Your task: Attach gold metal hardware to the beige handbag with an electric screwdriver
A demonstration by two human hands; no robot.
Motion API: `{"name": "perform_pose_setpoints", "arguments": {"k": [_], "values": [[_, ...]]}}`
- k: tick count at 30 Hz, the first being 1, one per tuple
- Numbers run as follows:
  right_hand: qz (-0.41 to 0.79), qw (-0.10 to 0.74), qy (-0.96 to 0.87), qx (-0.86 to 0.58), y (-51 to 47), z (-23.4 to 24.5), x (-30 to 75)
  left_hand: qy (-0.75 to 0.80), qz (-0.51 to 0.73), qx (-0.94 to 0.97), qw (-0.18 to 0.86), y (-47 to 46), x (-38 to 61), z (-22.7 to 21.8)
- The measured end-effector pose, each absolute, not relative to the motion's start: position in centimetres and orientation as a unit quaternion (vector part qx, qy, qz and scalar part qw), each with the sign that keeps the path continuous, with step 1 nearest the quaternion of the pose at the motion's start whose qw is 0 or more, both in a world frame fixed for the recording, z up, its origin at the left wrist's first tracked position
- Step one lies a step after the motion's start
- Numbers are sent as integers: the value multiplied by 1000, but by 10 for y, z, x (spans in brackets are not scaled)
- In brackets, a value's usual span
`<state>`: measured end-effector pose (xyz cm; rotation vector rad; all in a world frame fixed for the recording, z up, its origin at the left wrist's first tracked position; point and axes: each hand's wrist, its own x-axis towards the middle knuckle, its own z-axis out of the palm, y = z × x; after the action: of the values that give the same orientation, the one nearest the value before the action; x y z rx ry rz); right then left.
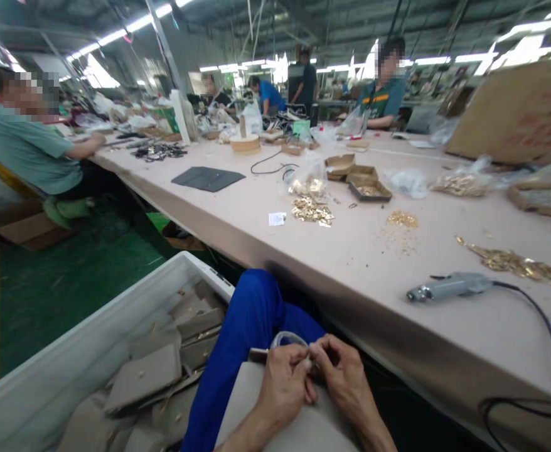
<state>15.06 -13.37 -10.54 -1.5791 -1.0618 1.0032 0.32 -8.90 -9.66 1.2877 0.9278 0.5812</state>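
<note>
Beige, a flat piece (308, 430) lies across the person's lap (251, 326), partly covered, its near end cut off from view. Above it, left hand (282, 380) and right hand (340, 365) bunch their fingertips together; whether they grip anything, I can't tell.

Flat piece (245, 395) on lap (219, 376), bin (91, 351) of pouches (146, 376) to the left, table (247, 213) ahead, power tool (459, 286) on its right.

Anything between the bare left hand (282, 378) and bare right hand (344, 369) is indistinct; the flat beige panel (310, 430), lower centre, is cropped below.
</note>
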Motion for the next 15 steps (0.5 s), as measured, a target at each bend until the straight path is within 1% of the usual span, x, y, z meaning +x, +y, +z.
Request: {"name": "perform_pose_setpoints", "arguments": {"k": [4, 7, 9, 13, 15], "values": [[368, 457, -470, -660, -125, -111, 147, 414, 274, 559, 664, -83, 5, -112], [353, 423, -493, -674, -115, -104, 147, 413, 267, 551, 674, -78, 3, -120], [325, 410, -509, -683, -102, -89, 154, 412, 257, 555, 675, -73, 1, -124], [194, 461, -512, -699, -49, -43, 186, 410, 264, 562, 669, -64, -4, -133], [123, 470, -511, -708, -8, -23, 211, 400, 272, 570, 664, -59, -6, -136]]}}
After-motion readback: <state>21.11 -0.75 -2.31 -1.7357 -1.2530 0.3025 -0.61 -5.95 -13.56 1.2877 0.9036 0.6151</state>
